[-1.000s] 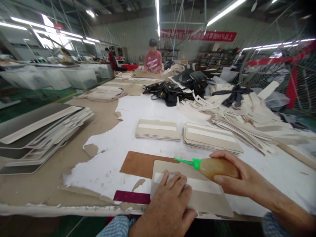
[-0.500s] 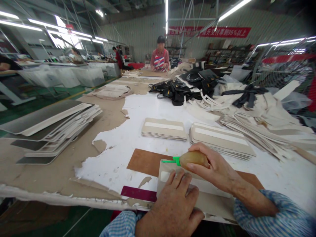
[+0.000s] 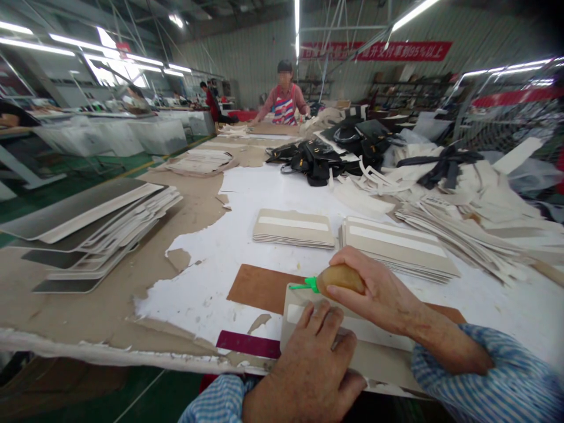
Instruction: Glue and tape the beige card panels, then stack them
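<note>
My left hand [image 3: 311, 358] lies flat, fingers spread, on a beige card panel [image 3: 388, 355] with a white strip across it, at the table's near edge. Gripped in my right hand [image 3: 379, 291] is an amber glue bottle [image 3: 338, 278]; its green nozzle [image 3: 304, 286] points left at the panel's top left corner. The panel rests on a brown board [image 3: 259, 288]. A dark red strip [image 3: 247, 343] lies just left of my left hand.
Two stacks of similar beige panels [image 3: 293, 228] [image 3: 396, 247] sit behind the board. Grey-and-white boards [image 3: 88, 229] are piled at the left. Black bags [image 3: 317, 158] and loose cream pieces [image 3: 462, 217] cover the right. A person [image 3: 285, 97] stands at the table's far end.
My right hand has carried the bottle leftward along the panel's top edge, from its right part to the top left corner. My left hand has stayed pressed on the panel.
</note>
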Demonstrator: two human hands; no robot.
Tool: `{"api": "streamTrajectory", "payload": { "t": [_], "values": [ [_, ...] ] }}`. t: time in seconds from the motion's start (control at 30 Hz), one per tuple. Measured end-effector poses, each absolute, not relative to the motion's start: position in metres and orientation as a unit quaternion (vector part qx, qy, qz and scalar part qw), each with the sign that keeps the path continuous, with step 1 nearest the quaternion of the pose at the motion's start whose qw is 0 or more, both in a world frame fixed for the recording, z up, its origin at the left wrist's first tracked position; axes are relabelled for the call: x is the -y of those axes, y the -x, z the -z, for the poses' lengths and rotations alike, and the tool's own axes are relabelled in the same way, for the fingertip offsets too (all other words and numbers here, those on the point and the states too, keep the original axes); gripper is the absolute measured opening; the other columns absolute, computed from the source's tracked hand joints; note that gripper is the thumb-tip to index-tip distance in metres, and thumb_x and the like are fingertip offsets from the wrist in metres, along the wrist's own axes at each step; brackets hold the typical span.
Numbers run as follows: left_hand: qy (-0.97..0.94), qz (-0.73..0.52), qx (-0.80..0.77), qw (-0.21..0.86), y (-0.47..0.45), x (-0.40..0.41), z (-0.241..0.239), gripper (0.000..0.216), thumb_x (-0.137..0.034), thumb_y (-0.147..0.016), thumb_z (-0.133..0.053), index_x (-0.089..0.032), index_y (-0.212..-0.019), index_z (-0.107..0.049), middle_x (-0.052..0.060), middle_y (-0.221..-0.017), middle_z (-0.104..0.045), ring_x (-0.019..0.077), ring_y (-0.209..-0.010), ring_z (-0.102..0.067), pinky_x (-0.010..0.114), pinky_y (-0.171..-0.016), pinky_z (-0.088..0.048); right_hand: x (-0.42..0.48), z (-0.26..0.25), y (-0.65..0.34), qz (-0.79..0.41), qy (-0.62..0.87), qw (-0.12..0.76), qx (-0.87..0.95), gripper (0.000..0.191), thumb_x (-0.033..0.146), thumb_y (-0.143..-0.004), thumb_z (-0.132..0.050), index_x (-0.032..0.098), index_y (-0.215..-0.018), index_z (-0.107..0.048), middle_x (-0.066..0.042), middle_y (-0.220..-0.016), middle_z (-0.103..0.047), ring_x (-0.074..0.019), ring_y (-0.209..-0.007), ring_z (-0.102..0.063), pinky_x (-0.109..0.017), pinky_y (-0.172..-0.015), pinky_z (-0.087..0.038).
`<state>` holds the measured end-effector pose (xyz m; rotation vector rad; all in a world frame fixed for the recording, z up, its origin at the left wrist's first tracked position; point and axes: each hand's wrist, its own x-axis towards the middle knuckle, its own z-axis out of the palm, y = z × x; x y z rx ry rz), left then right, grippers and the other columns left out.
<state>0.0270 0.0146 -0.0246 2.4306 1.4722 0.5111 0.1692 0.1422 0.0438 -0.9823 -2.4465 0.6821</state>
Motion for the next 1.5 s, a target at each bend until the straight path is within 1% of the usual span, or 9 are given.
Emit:
{"api": "streamTrajectory", "payload": {
  "t": [0.2, 0.37, 0.53, 0.8, 0.93, 1.07, 1.37, 1.5],
  "values": [
    [-0.831, -0.181, -0.509, 0.133, -0.027, -0.014, 0.023, 0.037, -0.048, -0.103, -0.052, -0.02, -0.125, -0.06, 0.011, -0.148, -0.053, 0.0307, -0.147, -0.04, 0.049, -0.131, -0.019, -0.144, -0.054, -0.163, -0.223, 0.356, 0.164, 0.892, 0.017, 0.036, -0.087, -0.056, 0.022, -0.096, -0.056, -0.002, -0.088, -0.06, -0.0203, -0.076, -0.058, -0.035, -0.069, -0.041],
    [-0.828, -0.181, -0.513, 0.136, -0.027, -0.014, 0.027, 0.04, -0.05, -0.103, -0.052, -0.02, -0.128, -0.06, 0.011, -0.152, -0.051, 0.0319, -0.149, -0.039, 0.051, -0.131, -0.019, -0.147, -0.063, -0.158, -0.2, 0.351, 0.139, 0.904, 0.011, 0.031, -0.087, -0.058, 0.021, -0.093, -0.057, -0.002, -0.087, -0.06, -0.0193, -0.073, -0.055, -0.033, -0.068, -0.038],
    [-0.831, -0.179, -0.51, 0.132, -0.026, -0.013, 0.031, 0.046, -0.054, -0.104, -0.048, -0.02, -0.133, -0.058, 0.014, -0.154, -0.051, 0.0334, -0.149, -0.041, 0.053, -0.13, -0.023, -0.148, -0.07, -0.155, -0.17, 0.348, 0.133, 0.912, 0.008, 0.025, -0.085, -0.06, 0.021, -0.09, -0.056, -0.001, -0.083, -0.06, -0.018, -0.071, -0.053, -0.031, -0.066, -0.035],
    [-0.829, -0.177, -0.515, 0.127, -0.026, -0.013, 0.034, 0.048, -0.054, -0.103, -0.05, -0.02, -0.136, -0.058, 0.015, -0.156, -0.05, 0.0355, -0.15, -0.041, 0.055, -0.129, -0.024, -0.149, -0.075, -0.16, -0.178, 0.371, 0.114, 0.904, 0.009, 0.025, -0.083, -0.063, 0.021, -0.09, -0.057, -0.003, -0.087, -0.064, -0.0203, -0.076, -0.056, -0.032, -0.069, -0.036],
    [-0.829, -0.172, -0.515, 0.136, -0.026, -0.014, 0.037, 0.05, -0.055, -0.104, -0.047, -0.02, -0.138, -0.056, 0.015, -0.158, -0.048, 0.0356, -0.153, -0.036, 0.056, -0.13, -0.022, -0.15, -0.078, -0.161, -0.181, 0.379, 0.112, 0.901, 0.01, 0.024, -0.084, -0.063, 0.021, -0.091, -0.058, -0.003, -0.088, -0.064, -0.0202, -0.077, -0.056, -0.032, -0.07, -0.036],
    [-0.833, -0.154, -0.513, 0.14, -0.025, -0.014, 0.038, 0.052, -0.055, -0.104, -0.045, -0.02, -0.14, -0.054, 0.017, -0.16, -0.045, 0.037, -0.154, -0.033, 0.058, -0.129, -0.023, -0.151, -0.079, -0.16, -0.181, 0.378, 0.108, 0.901, 0.01, 0.024, -0.084, -0.064, 0.02, -0.091, -0.058, -0.003, -0.09, -0.065, -0.0204, -0.079, -0.056, -0.032, -0.071, -0.036],
    [-0.835, -0.16, -0.51, 0.134, -0.026, -0.015, 0.036, 0.05, -0.054, -0.104, -0.045, -0.02, -0.139, -0.055, 0.017, -0.16, -0.045, 0.0367, -0.152, -0.036, 0.058, -0.128, -0.025, -0.147, -0.077, -0.152, -0.196, 0.371, 0.126, 0.899, 0.012, 0.024, -0.083, -0.065, 0.02, -0.093, -0.059, -0.002, -0.089, -0.066, -0.019, -0.078, -0.056, -0.03, -0.071, -0.036],
    [-0.832, -0.165, -0.513, 0.133, -0.026, -0.014, 0.037, 0.05, -0.055, -0.104, -0.046, -0.021, -0.138, -0.055, 0.016, -0.159, -0.047, 0.0363, -0.152, -0.036, 0.059, -0.129, -0.024, -0.147, -0.08, -0.153, -0.192, 0.378, 0.117, 0.898, 0.012, 0.024, -0.082, -0.063, 0.02, -0.093, -0.059, -0.003, -0.087, -0.066, -0.0192, -0.076, -0.056, -0.03, -0.069, -0.036]
  ]
}}
